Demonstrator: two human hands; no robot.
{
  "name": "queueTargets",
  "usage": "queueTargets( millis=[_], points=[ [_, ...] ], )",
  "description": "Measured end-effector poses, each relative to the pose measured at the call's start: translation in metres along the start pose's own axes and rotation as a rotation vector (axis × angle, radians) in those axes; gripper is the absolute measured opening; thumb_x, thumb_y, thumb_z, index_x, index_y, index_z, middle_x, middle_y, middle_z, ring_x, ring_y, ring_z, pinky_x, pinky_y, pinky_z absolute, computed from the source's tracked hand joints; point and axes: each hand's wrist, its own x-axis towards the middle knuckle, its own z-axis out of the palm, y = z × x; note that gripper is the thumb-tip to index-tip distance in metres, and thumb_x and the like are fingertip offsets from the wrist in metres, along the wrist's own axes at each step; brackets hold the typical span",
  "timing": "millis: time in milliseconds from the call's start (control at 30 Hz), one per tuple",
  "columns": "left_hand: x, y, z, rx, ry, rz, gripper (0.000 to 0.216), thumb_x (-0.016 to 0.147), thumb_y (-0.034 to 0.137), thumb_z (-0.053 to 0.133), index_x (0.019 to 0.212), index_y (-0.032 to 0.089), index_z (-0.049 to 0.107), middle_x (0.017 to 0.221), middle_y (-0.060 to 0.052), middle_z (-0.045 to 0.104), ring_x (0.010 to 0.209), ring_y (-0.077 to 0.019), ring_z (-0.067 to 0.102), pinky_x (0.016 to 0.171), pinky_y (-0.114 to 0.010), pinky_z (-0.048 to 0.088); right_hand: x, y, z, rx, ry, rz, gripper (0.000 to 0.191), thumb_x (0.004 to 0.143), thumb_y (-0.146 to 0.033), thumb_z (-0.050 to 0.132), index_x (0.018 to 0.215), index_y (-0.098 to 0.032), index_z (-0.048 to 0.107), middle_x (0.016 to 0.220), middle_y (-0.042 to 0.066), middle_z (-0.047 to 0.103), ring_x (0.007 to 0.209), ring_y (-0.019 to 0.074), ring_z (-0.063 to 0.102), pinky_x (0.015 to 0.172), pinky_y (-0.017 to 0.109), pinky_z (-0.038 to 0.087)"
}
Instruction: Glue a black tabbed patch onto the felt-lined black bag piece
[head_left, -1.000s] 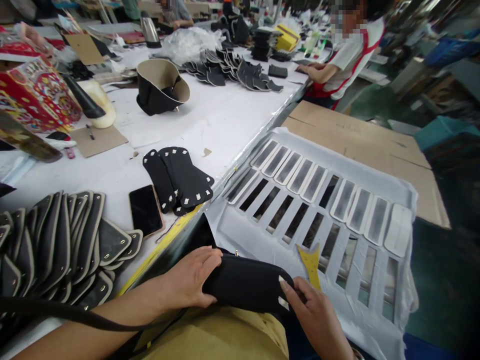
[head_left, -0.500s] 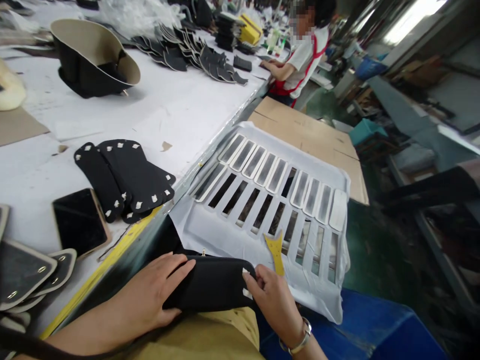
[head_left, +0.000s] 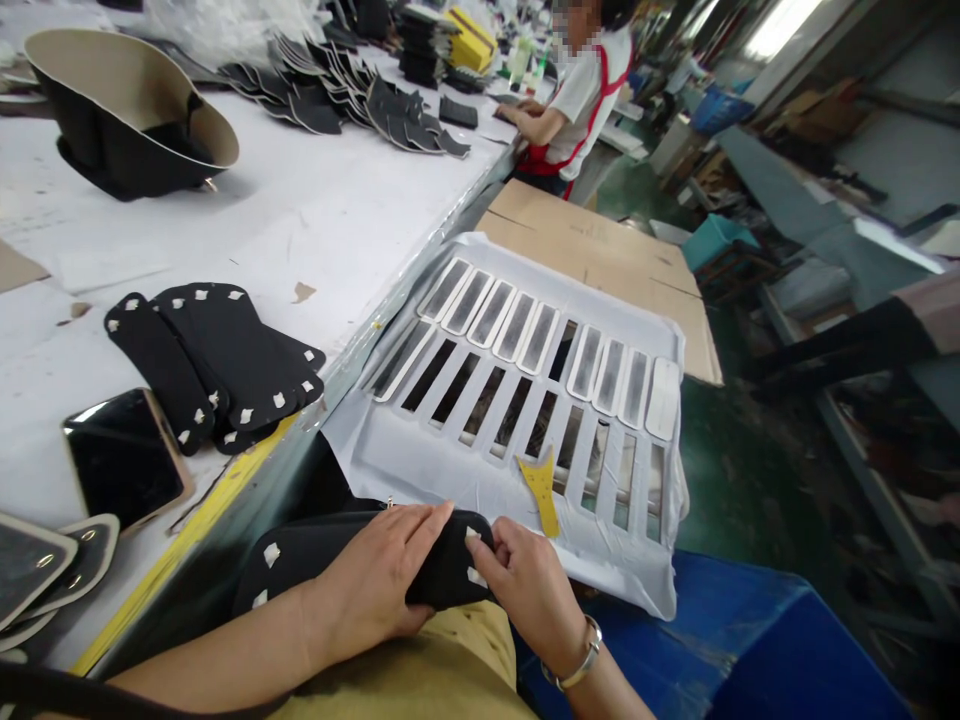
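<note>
A black leather strap piece [head_left: 300, 558] with small white tabs along its edges lies across my lap. My left hand [head_left: 375, 585] lies flat over its middle, fingers stretched toward the right end. My right hand [head_left: 525, 590] pinches that right end, next to two white tabs. Just beyond my fingers a yellow card template [head_left: 541, 487] rests on a white sheet [head_left: 420, 455] cut with rows of slots, several filled with grey strips.
On the white table [head_left: 337, 210] lie a fan of matching black pieces [head_left: 217, 355], a phone [head_left: 124, 457], a curved bag shell [head_left: 124, 110] and more black parts [head_left: 352, 90]. A person [head_left: 570, 95] works at the far end. Cardboard [head_left: 600, 250] lies behind the sheet; a blue bin [head_left: 712, 650] stands at my right.
The view swung right and down. My left hand slid along the black piece toward its right end, uncovering the left end with its white tabs. My right hand kept its hold.
</note>
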Motion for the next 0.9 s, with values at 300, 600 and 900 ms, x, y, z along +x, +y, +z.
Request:
queueTargets(
  millis=[300,600,900],
  points=[
    [0.003,0.004,-0.002,0.013,0.012,0.02,0.09,0.06,0.018,0.068,0.139,0.018,0.025,0.127,-0.013,0.048,0.116,-0.0272,0.046,0.102,-0.045,0.037,-0.014,0.021,-0.012,0.277,-0.148,0.103,0.031,0.088,-0.037,0.048,0.063,-0.018,0.05,0.056,-0.002,0.048,0.054,0.0109,0.04,0.05,0.024,0.027],
    [0.007,0.009,-0.005,0.235,-0.146,0.07,0.085,0.06,0.017,0.072,0.136,0.033,0.037,0.127,-0.013,0.042,0.113,-0.032,0.048,0.095,-0.048,0.041,-0.014,0.025,-0.011,0.337,-0.129,0.098,0.027,0.082,-0.033,0.055,0.061,-0.017,0.055,0.054,-0.004,0.051,0.052,0.0084,0.041,0.049,0.021,0.027],
    [0.016,0.023,-0.016,0.33,-0.249,0.044,0.075,0.064,0.022,0.073,0.133,0.03,0.045,0.127,-0.015,0.044,0.112,-0.0327,0.049,0.094,-0.047,0.043,-0.012,0.025,-0.015,0.241,-0.108,0.011,0.026,0.082,-0.03,0.057,0.059,-0.017,0.057,0.053,-0.004,0.053,0.053,0.0086,0.044,0.05,0.021,0.027]
  ],
)
